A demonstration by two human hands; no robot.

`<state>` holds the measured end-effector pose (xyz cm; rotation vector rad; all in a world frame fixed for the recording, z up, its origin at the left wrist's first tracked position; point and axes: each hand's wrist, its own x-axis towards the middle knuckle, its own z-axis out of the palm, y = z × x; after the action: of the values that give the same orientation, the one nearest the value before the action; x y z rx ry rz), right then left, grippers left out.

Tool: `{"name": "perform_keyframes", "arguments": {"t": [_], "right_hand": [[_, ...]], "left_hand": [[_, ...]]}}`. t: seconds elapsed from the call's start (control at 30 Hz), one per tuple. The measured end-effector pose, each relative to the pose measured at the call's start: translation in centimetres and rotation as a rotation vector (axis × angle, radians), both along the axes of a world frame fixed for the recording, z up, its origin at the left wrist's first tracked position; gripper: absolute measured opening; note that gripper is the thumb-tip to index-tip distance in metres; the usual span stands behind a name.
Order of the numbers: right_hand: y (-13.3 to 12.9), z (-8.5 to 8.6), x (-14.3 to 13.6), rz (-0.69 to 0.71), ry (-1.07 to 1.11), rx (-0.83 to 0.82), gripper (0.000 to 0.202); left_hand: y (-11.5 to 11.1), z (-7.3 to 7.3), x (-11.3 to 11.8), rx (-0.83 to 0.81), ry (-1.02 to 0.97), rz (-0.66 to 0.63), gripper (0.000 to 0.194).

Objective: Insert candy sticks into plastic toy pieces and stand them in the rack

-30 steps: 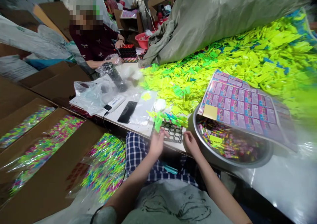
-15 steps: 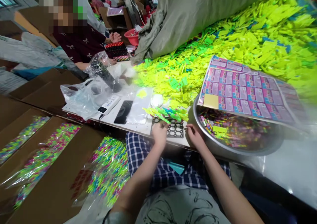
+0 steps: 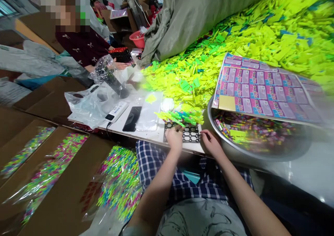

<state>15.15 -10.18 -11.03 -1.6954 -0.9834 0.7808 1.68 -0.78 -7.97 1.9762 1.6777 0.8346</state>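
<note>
A black rack with rows of holes (image 3: 191, 135) lies at the table's front edge. Several yellow, green and blue plastic pieces (image 3: 180, 117) stand in its back rows, leaning over. My left hand (image 3: 175, 138) is over the left front of the rack, its fingers closed just in front of these pieces; anything between the fingertips is too small to make out. Just right of the rack, my right hand (image 3: 212, 143) rests by the table edge with thumb and forefinger curled together, and what they pinch, if anything, cannot be seen.
A metal basin (image 3: 212, 124) of small wrapped pieces stands at right, partly under printed sheets (image 3: 253, 86). Behind lies a heap of yellow-green plastic pieces (image 3: 177, 79). Left are a phone (image 3: 132, 118), a power bank (image 3: 117, 111) and plastic bags (image 3: 86, 103). A co-worker (image 3: 80, 48) handles another rack.
The whole view has shifted slightly, so the table appears further right. My hands stay by the rack. The co-worker's raised hand has come down to the rack they handle, which now looks tilted.
</note>
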Motion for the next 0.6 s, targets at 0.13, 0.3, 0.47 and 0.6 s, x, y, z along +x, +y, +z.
{"name": "perform_keyframes", "arguments": {"t": [0.13,0.3,0.47,0.6], "right_hand": [[-0.07,0.19,-0.04,-0.007,-0.002,0.016,0.026],[-0.2,0.07,0.04,-0.012,-0.035,-0.003,0.025],[-0.26,-0.09,0.08,-0.003,-0.063,-0.027,0.024],[-0.29,0.05,0.03,0.008,-0.084,-0.029,0.026]], "left_hand": [[-0.09,-0.07,0.03,0.002,0.016,0.002,0.02],[-0.16,-0.13,0.11,-0.003,0.06,-0.005,0.017],[0.16,0.09,0.02,-0.004,0.104,-0.065,0.013],[0.49,0.26,-0.2,0.002,0.13,-0.124,0.014]]}}
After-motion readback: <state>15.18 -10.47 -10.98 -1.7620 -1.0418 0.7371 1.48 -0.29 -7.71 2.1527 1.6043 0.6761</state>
